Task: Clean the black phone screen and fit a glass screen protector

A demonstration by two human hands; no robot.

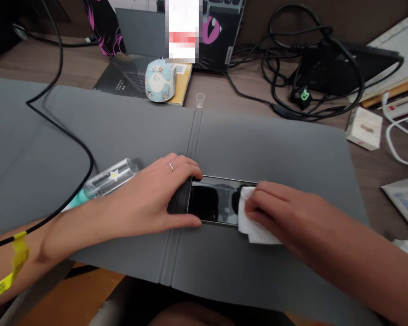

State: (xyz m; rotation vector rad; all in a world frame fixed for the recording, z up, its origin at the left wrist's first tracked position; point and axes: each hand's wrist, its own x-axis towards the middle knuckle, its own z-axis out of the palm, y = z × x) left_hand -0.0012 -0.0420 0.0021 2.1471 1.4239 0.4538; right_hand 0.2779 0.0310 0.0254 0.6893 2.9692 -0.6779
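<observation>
A smartphone (212, 201) lies flat on the grey desk mat (275, 149), its glossy dark screen facing up. My left hand (163, 194), with a ring on one finger, grips the phone's left end between thumb and fingers along its two long edges. Pinched in my right hand (279, 203) is a folded white tissue (258, 231), which touches the right part of the screen and covers that end. A clear spray bottle (112, 176) with a star on it and a teal end lies on its side behind my left forearm.
At the back stand a laptop (139, 31), a light-blue mouse (160, 81) on booklets and a tiny clear cup (200, 99). Black cables (275, 68) tangle at back right, near a small white box (364, 128). Another black cable (64, 131) crosses the mat over my left forearm.
</observation>
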